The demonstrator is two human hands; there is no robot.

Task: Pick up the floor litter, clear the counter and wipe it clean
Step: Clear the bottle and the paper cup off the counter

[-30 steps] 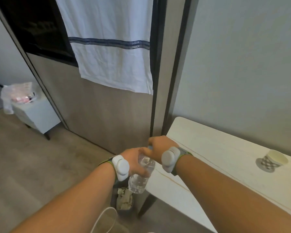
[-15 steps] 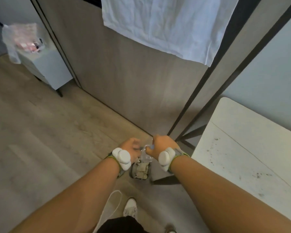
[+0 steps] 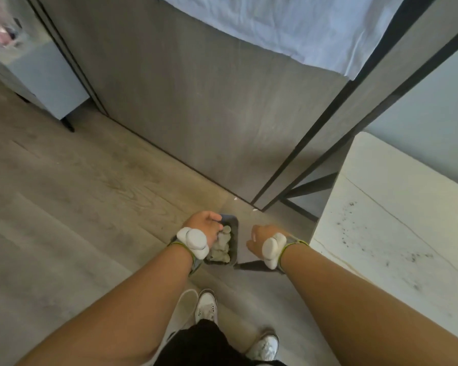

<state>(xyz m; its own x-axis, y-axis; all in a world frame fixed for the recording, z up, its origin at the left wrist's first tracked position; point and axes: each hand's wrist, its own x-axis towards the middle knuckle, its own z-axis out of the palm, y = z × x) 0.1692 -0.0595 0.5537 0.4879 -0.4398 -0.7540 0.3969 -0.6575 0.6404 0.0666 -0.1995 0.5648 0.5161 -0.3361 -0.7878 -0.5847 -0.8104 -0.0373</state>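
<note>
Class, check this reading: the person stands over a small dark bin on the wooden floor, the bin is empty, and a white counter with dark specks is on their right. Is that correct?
Not quite. In the head view the bin is not empty: crumpled pale litter lies in it. The rest holds: it is a small dark bin on the wooden floor, and the white counter with dark specks is on their right.

A grey wood-plank floor (image 3: 64, 207) runs up to a tall grey wood-grain panel (image 3: 196, 107) edged by black frame strips. A white cloth (image 3: 302, 27) hangs over the panel's top. Left of the panel stands a pale cabinet (image 3: 50, 83) on dark legs. Right of the panel a plain light wall (image 3: 428, 107) rises behind the white desk (image 3: 394, 212), whose top is speckled with dark spots.
</note>
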